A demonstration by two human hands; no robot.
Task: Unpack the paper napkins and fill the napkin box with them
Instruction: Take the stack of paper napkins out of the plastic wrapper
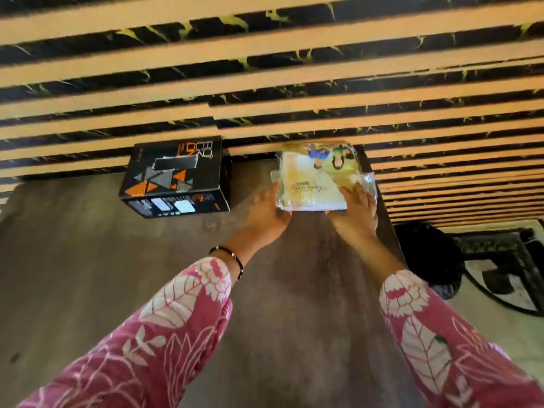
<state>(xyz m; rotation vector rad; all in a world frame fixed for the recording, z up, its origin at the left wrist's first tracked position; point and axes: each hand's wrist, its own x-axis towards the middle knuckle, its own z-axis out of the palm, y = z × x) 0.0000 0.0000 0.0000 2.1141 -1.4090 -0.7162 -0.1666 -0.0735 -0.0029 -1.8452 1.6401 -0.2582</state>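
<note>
two hands grip sealed napkin pack (316, 179): left hand (269, 212), right hand (354, 214); black napkin box (173, 175) beside, closed.

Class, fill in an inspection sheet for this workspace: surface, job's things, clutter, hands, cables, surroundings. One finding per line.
Surface: brown table, a slatted wall at its far edge.
Job's things: napkin pack, still in clear plastic wrap, at the table's far edge; black and orange box to its left, a slot in its top face.
Clutter: nothing seen.
Hands: left hand grips the pack's near left corner; right hand holds its near right side, fingers on top.
Cables: nothing seen.
Surroundings: slatted wall behind; dark round object and patterned floor to the right.
</note>
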